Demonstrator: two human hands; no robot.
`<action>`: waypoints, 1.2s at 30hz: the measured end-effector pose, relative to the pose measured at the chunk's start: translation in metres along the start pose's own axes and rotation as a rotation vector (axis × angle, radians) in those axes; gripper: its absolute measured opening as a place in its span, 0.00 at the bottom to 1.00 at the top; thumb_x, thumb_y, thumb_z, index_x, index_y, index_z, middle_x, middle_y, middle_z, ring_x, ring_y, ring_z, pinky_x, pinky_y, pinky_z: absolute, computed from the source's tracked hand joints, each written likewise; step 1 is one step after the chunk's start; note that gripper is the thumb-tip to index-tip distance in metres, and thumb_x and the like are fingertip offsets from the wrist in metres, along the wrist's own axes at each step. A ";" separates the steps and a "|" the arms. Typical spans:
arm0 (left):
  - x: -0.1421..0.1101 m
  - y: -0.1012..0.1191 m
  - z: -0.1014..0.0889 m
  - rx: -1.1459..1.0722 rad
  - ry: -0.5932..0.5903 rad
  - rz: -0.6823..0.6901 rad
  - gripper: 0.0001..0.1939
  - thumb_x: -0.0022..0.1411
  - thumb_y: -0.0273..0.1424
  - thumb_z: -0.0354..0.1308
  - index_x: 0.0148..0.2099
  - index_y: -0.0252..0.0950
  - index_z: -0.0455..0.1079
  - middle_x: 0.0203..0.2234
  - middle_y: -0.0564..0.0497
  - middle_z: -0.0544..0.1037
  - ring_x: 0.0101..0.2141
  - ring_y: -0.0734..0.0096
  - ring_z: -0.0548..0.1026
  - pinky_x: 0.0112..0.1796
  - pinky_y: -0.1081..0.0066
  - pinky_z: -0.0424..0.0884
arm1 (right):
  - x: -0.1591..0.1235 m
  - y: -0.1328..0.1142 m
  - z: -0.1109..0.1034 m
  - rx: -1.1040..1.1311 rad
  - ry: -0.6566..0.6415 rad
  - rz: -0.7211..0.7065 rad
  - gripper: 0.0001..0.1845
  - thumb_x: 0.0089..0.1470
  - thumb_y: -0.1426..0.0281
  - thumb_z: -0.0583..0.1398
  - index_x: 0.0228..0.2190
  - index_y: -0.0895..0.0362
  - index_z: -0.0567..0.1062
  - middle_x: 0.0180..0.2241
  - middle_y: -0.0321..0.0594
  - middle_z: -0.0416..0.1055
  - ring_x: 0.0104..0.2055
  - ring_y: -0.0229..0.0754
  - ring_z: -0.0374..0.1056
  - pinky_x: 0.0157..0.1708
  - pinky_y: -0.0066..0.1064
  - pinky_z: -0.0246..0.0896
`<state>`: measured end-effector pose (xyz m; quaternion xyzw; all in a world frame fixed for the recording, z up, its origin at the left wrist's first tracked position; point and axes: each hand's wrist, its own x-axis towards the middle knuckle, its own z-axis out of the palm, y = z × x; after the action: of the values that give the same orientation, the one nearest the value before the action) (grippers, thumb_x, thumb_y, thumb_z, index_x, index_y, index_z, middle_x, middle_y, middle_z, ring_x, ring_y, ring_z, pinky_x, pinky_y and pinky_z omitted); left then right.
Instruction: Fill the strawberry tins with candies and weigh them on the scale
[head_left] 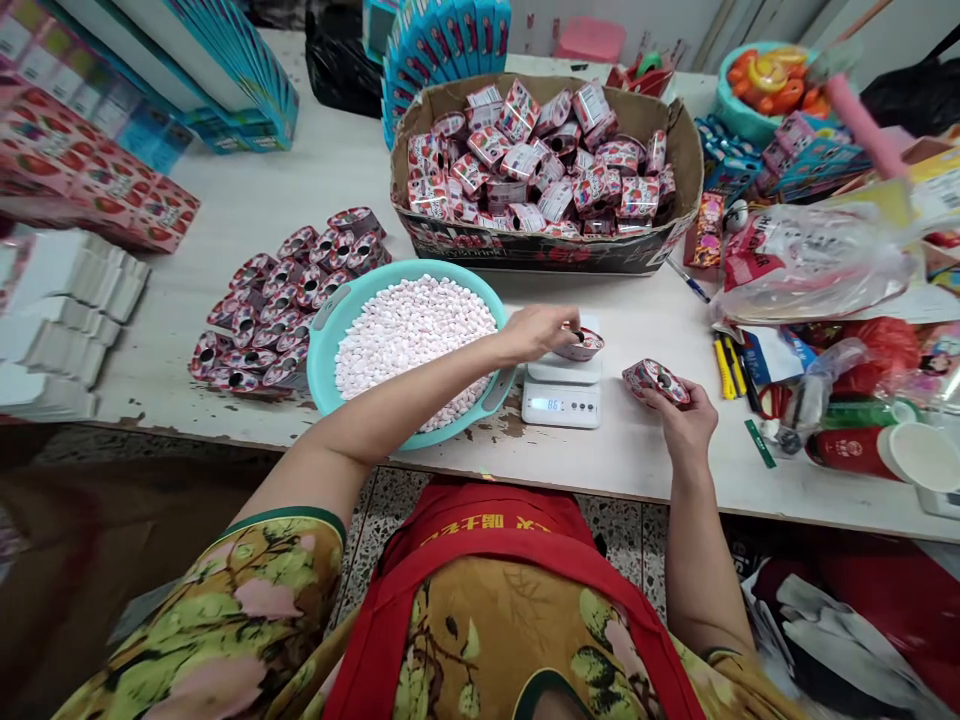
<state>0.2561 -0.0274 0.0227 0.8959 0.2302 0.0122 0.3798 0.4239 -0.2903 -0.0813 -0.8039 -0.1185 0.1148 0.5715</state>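
My left hand reaches over a small white digital scale, its fingers drawn together at the opening of a small strawberry-print carton on the weighing plate. What the fingertips hold, if anything, is hidden. To the right of the scale, my right hand grips another such carton, its round hole facing up, just above the table. Left of the scale, under my left forearm, stands a turquoise basin full of small pale pink and white candies.
A cardboard box of similar cartons stands behind the scale. Several cartons are packed together left of the basin. Stacked card lies at far left. Cutters, plastic bags and a red cup crowd the right.
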 end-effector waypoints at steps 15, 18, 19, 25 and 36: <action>0.045 0.011 0.007 0.356 -0.251 0.253 0.21 0.54 0.19 0.55 0.45 0.34 0.84 0.40 0.44 0.85 0.38 0.64 0.79 0.34 0.71 0.64 | -0.008 0.001 0.016 0.050 -0.087 -0.002 0.36 0.29 0.56 0.78 0.41 0.58 0.79 0.38 0.40 0.80 0.38 0.44 0.74 0.47 0.39 0.71; 0.046 0.010 0.009 0.327 -0.228 0.279 0.22 0.54 0.18 0.54 0.46 0.34 0.83 0.39 0.45 0.85 0.37 0.65 0.79 0.33 0.72 0.64 | -0.010 -0.002 0.014 0.065 -0.082 0.017 0.35 0.29 0.55 0.78 0.40 0.57 0.79 0.38 0.40 0.80 0.38 0.44 0.74 0.47 0.39 0.71; 0.045 0.010 0.009 0.326 -0.214 0.282 0.22 0.54 0.18 0.54 0.46 0.34 0.83 0.38 0.45 0.86 0.36 0.65 0.79 0.33 0.71 0.64 | -0.010 -0.004 0.013 0.066 -0.075 0.020 0.35 0.28 0.55 0.78 0.40 0.57 0.79 0.37 0.40 0.80 0.38 0.44 0.74 0.46 0.39 0.71; 0.040 0.013 0.001 0.303 -0.132 0.245 0.19 0.59 0.22 0.54 0.46 0.33 0.84 0.40 0.41 0.85 0.39 0.61 0.80 0.37 0.69 0.66 | -0.013 -0.009 0.009 0.071 -0.053 0.031 0.35 0.27 0.55 0.78 0.39 0.57 0.79 0.37 0.40 0.80 0.39 0.45 0.74 0.45 0.39 0.72; 0.023 0.012 0.019 0.405 -0.028 0.041 0.15 0.70 0.39 0.59 0.39 0.37 0.83 0.41 0.40 0.85 0.40 0.62 0.82 0.33 0.66 0.64 | 0.001 -0.029 0.023 -0.114 0.035 -0.041 0.35 0.24 0.49 0.77 0.37 0.50 0.82 0.37 0.44 0.80 0.46 0.63 0.77 0.55 0.59 0.70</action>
<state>0.2852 -0.0378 0.0141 0.9585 0.2042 -0.0392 0.1949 0.4163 -0.2602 -0.0610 -0.8343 -0.1314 0.0819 0.5292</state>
